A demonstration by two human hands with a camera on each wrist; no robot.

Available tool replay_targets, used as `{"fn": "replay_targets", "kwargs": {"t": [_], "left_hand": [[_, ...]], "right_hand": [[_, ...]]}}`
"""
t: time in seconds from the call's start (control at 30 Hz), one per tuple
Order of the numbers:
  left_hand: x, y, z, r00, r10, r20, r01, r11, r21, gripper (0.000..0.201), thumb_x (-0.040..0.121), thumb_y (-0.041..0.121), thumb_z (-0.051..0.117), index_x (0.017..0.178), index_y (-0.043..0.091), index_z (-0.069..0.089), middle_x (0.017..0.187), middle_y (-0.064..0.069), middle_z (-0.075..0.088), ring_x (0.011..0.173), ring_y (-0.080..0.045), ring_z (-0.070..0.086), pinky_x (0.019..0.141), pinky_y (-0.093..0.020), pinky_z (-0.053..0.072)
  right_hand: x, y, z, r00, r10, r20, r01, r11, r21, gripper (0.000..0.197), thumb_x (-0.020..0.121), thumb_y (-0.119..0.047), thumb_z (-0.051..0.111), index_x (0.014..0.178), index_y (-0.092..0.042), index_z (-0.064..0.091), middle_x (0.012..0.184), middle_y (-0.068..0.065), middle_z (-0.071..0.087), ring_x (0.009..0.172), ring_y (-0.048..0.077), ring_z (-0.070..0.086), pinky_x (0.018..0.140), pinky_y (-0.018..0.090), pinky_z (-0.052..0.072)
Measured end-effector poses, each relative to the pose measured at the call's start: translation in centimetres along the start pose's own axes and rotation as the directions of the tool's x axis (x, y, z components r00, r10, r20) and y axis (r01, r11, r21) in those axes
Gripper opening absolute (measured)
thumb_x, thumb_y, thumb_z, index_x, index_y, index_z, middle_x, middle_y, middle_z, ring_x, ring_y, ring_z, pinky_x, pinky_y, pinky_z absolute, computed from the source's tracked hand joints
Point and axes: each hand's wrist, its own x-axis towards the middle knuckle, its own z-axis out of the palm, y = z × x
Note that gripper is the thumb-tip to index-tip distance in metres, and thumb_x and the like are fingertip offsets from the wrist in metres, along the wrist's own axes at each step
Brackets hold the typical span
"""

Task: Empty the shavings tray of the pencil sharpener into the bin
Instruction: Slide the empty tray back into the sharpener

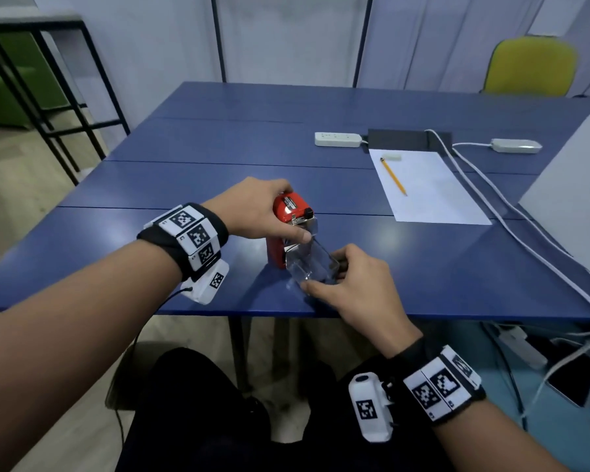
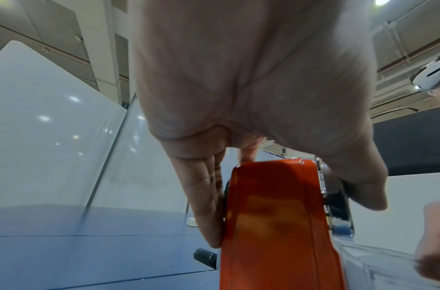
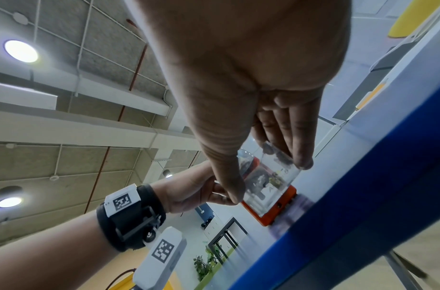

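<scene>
A red pencil sharpener [image 1: 286,216] [image 2: 275,225] [image 3: 275,212] stands near the front edge of the blue table [image 1: 218,144]. My left hand [image 1: 263,209] [image 2: 275,166] grips its body from above, fingers down one side and thumb on the other. The clear shavings tray [image 1: 312,264] [image 3: 268,182] sticks out of the sharpener's front towards me. My right hand [image 1: 341,277] [image 3: 273,176] pinches the tray's outer end between thumb and fingers. Dark shavings show inside the tray in the right wrist view. No bin is in view.
A sheet of paper [image 1: 430,189] with a yellow pencil [image 1: 393,177] and an eraser [image 1: 391,157] lies to the right. Behind it lie a white power strip [image 1: 338,139] and cables [image 1: 511,219]. A grey laptop lid [image 1: 573,195] stands at the right edge.
</scene>
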Motion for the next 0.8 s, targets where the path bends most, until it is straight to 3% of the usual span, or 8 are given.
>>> {"fn": "replay_targets", "kwargs": {"t": [0.27, 0.5, 0.63, 0.8], "left_hand": [[-0.3, 0.2, 0.2, 1.000, -0.021, -0.014, 0.021, 0.999, -0.041, 0.086, 0.062, 0.085, 0.077, 0.123, 0.027, 0.060, 0.102, 0.008, 0.074, 0.094, -0.015, 0.070, 0.085, -0.041, 0.061], [-0.2, 0.1, 0.3, 1.000, -0.026, -0.017, 0.026, 0.999, -0.034, 0.087, 0.061, 0.086, 0.076, 0.124, 0.027, 0.060, 0.103, 0.007, 0.074, 0.094, -0.017, 0.070, 0.087, -0.044, 0.061], [-0.2, 0.1, 0.4, 0.999, -0.027, -0.026, 0.026, 0.999, -0.030, 0.087, 0.061, 0.086, 0.076, 0.124, 0.028, 0.061, 0.099, 0.009, 0.072, 0.091, -0.016, 0.069, 0.083, -0.041, 0.061], [-0.1, 0.2, 0.5, 0.999, -0.015, -0.037, 0.015, 1.000, -0.012, 0.090, 0.062, 0.085, 0.076, 0.128, 0.027, 0.060, 0.100, 0.008, 0.072, 0.091, -0.017, 0.068, 0.082, -0.039, 0.060]], "right_hand": [[-0.3, -0.9, 0.1, 1.000, -0.002, -0.024, 0.002, 1.000, -0.012, 0.065, 0.074, -0.063, 0.091, 0.118, -0.023, 0.066, 0.104, -0.009, 0.073, 0.093, 0.011, 0.071, 0.071, 0.018, 0.053], [0.5, -1.2, 0.5, 0.999, -0.017, -0.045, 0.015, 0.999, -0.033, 0.065, 0.072, -0.066, 0.090, 0.115, -0.024, 0.065, 0.100, -0.008, 0.074, 0.091, 0.012, 0.071, 0.080, 0.034, 0.064], [1.0, -1.6, 0.7, 0.999, -0.024, -0.041, 0.022, 0.998, -0.052, 0.067, 0.073, -0.066, 0.090, 0.117, -0.021, 0.067, 0.103, -0.005, 0.075, 0.094, 0.015, 0.071, 0.079, 0.031, 0.060], [1.8, -2.0, 1.3, 0.999, -0.019, -0.050, 0.016, 0.998, -0.058, 0.067, 0.071, -0.067, 0.090, 0.115, -0.021, 0.067, 0.106, -0.002, 0.077, 0.099, 0.020, 0.072, 0.082, 0.038, 0.061]]}}
